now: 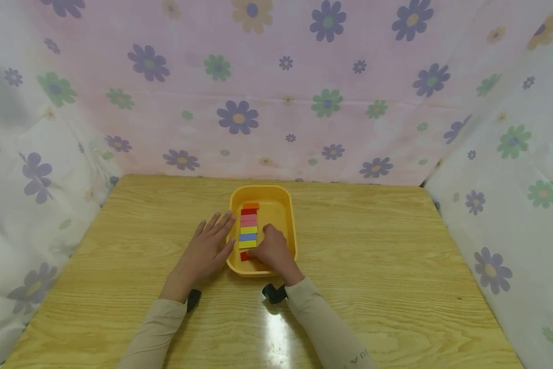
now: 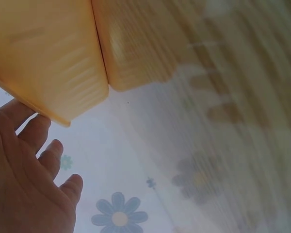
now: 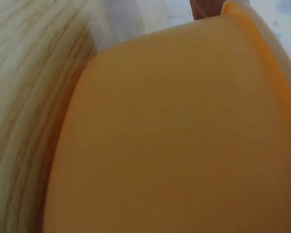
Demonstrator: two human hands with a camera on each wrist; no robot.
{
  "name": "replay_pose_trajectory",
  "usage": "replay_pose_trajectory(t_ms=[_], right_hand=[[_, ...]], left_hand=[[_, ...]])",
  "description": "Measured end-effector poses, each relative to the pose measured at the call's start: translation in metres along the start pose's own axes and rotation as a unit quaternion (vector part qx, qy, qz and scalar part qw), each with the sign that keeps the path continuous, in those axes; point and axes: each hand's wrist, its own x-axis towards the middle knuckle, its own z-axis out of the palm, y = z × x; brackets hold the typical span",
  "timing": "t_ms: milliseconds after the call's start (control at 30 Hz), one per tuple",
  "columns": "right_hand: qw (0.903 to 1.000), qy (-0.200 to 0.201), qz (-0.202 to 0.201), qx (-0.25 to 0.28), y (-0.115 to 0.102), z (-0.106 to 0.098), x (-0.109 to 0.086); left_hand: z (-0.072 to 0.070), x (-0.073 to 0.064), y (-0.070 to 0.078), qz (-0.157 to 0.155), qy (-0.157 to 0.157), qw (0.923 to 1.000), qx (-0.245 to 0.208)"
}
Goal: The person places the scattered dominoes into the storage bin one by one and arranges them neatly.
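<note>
A yellow tray (image 1: pixel 289 220) with rounded corners stands on the wooden table. Inside, along its left side, flat coloured blocks (image 1: pixel 248 230) lie in a column: orange, red, pink, yellow and blue among them. A separate red block (image 1: pixel 244 256) lies slightly askew below the column. My right hand (image 1: pixel 275 250) reaches into the tray over the near rim, fingers bent, pinching that red block at its right end; the fingertips are partly hidden. My left hand (image 1: pixel 208 245) rests against the tray's left rim, its fingers (image 2: pixel 35 132) extended along the outside edge.
Dark wrist-worn devices (image 1: pixel 274 293) show below both wrists, close over the wooden table (image 1: pixel 373 266). Flowered cloth (image 1: pixel 285 77) hangs behind the table and on both sides. In the right wrist view, the tray's outer wall (image 3: pixel 169 121) fills most of the picture.
</note>
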Motion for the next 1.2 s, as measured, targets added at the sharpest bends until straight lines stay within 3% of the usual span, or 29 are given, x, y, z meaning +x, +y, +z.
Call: replay_pose_trajectory(t_ms=[567,1200], right_hand=[[0.9998,0.01,0.016,0.002,0.0016,0.0029,0.0051],[0.9997,0.025,0.001,0.0,0.0006,0.0076,0.0036]], left_hand=[[0.0004,0.0003,0.0004,0.0,-0.003,1.0,0.0],[0.0012,0.0004,-0.0016,0.001,-0.003,1.0,-0.002]])
